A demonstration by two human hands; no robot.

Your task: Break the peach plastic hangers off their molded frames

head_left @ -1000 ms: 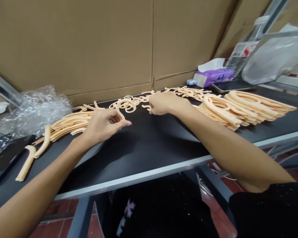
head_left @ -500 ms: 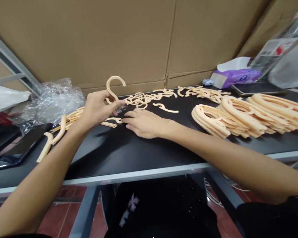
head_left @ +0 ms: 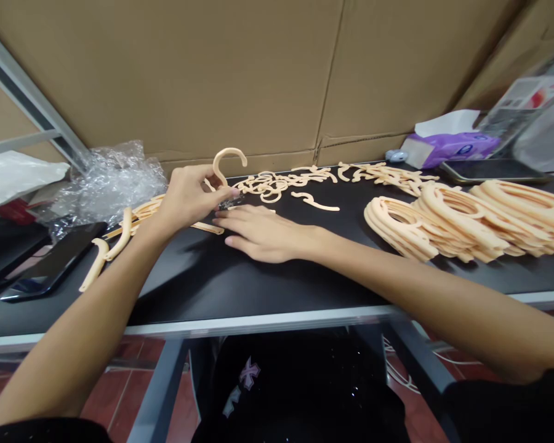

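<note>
My left hand [head_left: 189, 198] pinches the stem of a peach plastic hook piece [head_left: 228, 159], whose curl stands up above my fingers. My right hand [head_left: 263, 232] lies palm down on the black table [head_left: 240, 283], fingers spread, its fingertips touching a flat peach strip [head_left: 207, 227] just below my left hand. More loose hook pieces [head_left: 277, 182] lie scattered behind both hands. A stack of peach hanger bodies [head_left: 461, 218] sits to the right.
Crumpled clear plastic wrap [head_left: 106, 181] and a dark phone [head_left: 50, 264] lie at the left. Curved peach arms [head_left: 115, 240] rest near them. A purple tissue pack [head_left: 447, 146] and another phone [head_left: 493, 170] sit back right. A cardboard wall [head_left: 268, 74] backs the table.
My left hand lifted a hook piece off the table and holds it upright. My right hand left the hook pile and moved left and nearer, flat onto the table beside my left hand.
</note>
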